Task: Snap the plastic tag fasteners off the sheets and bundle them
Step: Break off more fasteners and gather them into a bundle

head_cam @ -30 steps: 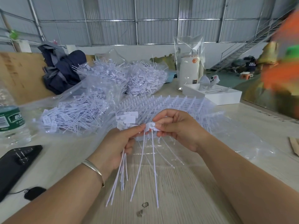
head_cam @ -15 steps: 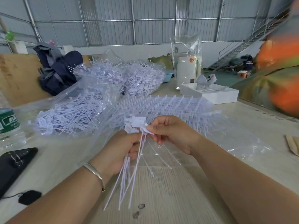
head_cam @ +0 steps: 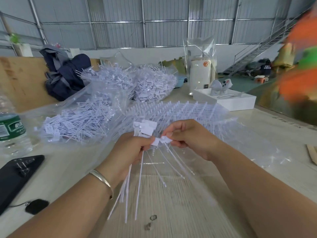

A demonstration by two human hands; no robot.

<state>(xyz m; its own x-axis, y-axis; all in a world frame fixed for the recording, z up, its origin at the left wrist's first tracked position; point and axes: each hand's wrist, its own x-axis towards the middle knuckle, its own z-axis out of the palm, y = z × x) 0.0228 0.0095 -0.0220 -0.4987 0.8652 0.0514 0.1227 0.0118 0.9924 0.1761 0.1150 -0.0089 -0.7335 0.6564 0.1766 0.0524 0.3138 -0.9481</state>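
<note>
1. Writing shows on the green label of a water bottle (head_cam: 10, 133) at the tabletop's left edge, but it is too small to read; a white cylinder (head_cam: 199, 74) inside a clear bag at the far edge carries an orange round mark, also unreadable.
2. Left hand (head_cam: 127, 153), with a metal bangle (head_cam: 102, 179) on its wrist, grips a bundle of fasteners (head_cam: 135, 172) in curled fingers; the flat white tag heads stick up above the fist and the thin stems point down and toward the near edge, fanning slightly.
3. Right hand (head_cam: 190, 140) pinches a single tag head (head_cam: 162, 140) between thumb and fingertips, just beside the left hand's bundle; its stem cannot be told apart from the others trailing below.
4. Sheets of fasteners (head_cam: 180, 112) lie flat mid-tabletop just beyond both hands, their rows running toward the far right.
5. Loose snapped fasteners fill a clear bag (head_cam: 77, 121) toward the left edge, stems mostly lying left to right; two more heaped piles (head_cam: 137, 83) sit toward the far edge.
6. Black phone (head_cam: 17, 174) rests at the near left edge, a white tray (head_cam: 228, 99) at the far right, a dark backpack (head_cam: 65, 74) at the far left.
</note>
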